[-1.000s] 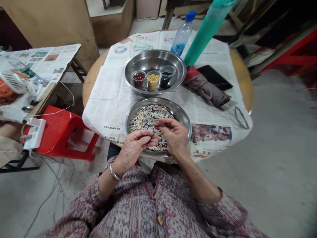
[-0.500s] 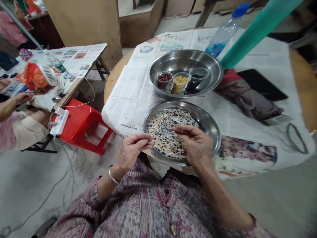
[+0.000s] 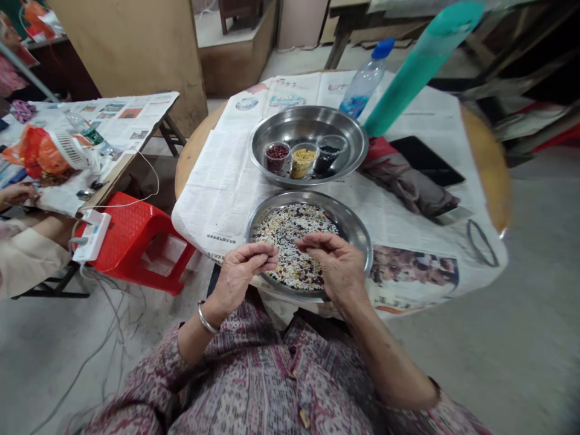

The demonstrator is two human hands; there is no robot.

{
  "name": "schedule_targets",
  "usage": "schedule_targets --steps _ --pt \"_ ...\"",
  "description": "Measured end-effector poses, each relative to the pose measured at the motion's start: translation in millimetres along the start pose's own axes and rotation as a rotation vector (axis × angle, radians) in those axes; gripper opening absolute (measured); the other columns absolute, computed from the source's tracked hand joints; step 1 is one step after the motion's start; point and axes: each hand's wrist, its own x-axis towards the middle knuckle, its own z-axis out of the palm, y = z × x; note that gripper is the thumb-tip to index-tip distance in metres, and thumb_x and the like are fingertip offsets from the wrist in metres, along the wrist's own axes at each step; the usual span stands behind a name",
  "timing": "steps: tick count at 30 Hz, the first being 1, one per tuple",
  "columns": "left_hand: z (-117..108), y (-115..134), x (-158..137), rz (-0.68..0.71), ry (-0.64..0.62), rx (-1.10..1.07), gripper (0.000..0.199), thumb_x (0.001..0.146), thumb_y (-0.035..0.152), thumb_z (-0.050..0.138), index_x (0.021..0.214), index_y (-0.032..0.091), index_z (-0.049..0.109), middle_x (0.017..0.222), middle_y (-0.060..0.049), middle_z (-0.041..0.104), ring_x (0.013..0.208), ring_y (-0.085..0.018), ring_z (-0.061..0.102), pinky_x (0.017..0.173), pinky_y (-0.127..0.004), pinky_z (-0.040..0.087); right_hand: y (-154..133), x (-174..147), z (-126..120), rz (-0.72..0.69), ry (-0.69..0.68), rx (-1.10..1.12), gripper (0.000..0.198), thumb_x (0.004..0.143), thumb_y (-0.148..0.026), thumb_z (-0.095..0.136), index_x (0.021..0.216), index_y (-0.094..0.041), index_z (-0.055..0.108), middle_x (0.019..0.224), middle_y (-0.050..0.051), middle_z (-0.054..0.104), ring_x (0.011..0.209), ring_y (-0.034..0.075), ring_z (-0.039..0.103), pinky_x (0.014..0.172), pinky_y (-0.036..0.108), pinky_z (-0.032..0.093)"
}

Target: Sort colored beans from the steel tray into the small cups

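My left hand (image 3: 240, 269), a bangle on its wrist, is pinched closed at the near left rim of a steel pan (image 3: 366, 266). Over the right part of that pan my right hand (image 3: 339, 266) also has thumb and forefinger pressed together. Anything between the fingertips is too small to make out. A mix of white, yellow, dark red and black grains (image 3: 290, 232) covers the pan's bottom. Behind it, a larger steel basin (image 3: 312, 115) holds clear cups of red beans (image 3: 277, 152), yellow grains (image 3: 302, 158) and black beans (image 3: 328, 154).
Newspaper (image 3: 212, 181) covers the round table. Beyond the basin stand a blue-capped bottle (image 3: 365, 78) and a green tube (image 3: 421, 69). A grey-and-red cloth (image 3: 403, 178) and a black tablet (image 3: 428, 160) lie right. Leftward are a red stool (image 3: 131, 235) and another person's hand (image 3: 18, 193).
The view has swung to the right, so the table and pans appear further left. Both hands keep their pinched shape over the pan, and the grains look much the same.
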Motion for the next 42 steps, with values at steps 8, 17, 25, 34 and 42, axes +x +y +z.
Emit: schedule_targets --steps 8,17,25,34,42 --pt "6.2 2.5 8.0 0.013 -0.068 0.144 0.016 0.078 0.023 0.074 0.089 0.012 0.077 0.091 -0.008 0.074 0.081 -0.015 0.071 0.086 -0.029 0.059 -5.2 0.7 2.2 0.039 -0.002 -0.001 0.014 0.063 -0.022 0.074 0.076 -0.02 0.071 0.074 0.002 0.074 0.072 0.018 0.07 0.07 0.034 0.058" --pt "5.1 -0.2 24.1 0.062 -0.075 0.286 0.019 0.082 0.026 0.07 0.094 0.011 0.075 0.093 -0.007 0.075 0.083 -0.014 0.071 0.088 -0.03 0.06 -5.1 2.6 -1.1 0.112 0.01 0.049 0.016 0.058 -0.021 0.075 0.073 -0.021 0.071 0.072 0.0 0.072 0.072 0.017 0.07 0.077 0.034 0.055" --pt "7.7 0.1 57.7 0.197 -0.061 0.378 0.016 0.081 0.024 0.068 0.091 0.012 0.073 0.089 -0.006 0.075 0.077 -0.013 0.071 0.08 -0.029 0.062 -9.8 3.6 1.7 0.154 0.019 0.047 0.016 0.061 -0.024 0.074 0.076 -0.02 0.07 0.072 0.001 0.072 0.063 0.014 0.064 0.06 0.027 0.05" --pt "0.3 -11.4 75.2 0.537 -0.077 0.842 0.024 0.091 0.009 0.05 0.096 0.016 0.072 0.094 -0.005 0.076 0.086 -0.016 0.072 0.083 -0.032 0.061 -5.8 10.5 6.8 0.208 0.021 0.072 0.018 0.058 -0.026 0.077 0.074 -0.021 0.072 0.073 0.001 0.073 0.073 0.019 0.07 0.078 0.036 0.055" --pt "0.2 -6.3 93.1 0.817 -0.197 1.053 0.045 0.083 -0.007 0.04 0.11 0.018 0.068 0.121 -0.008 0.069 0.112 -0.016 0.066 0.102 -0.037 0.054 -9.3 17.3 12.6 0.224 0.029 0.09 0.015 0.058 -0.025 0.077 0.072 -0.022 0.073 0.074 0.0 0.072 0.07 0.015 0.066 0.077 0.033 0.053"
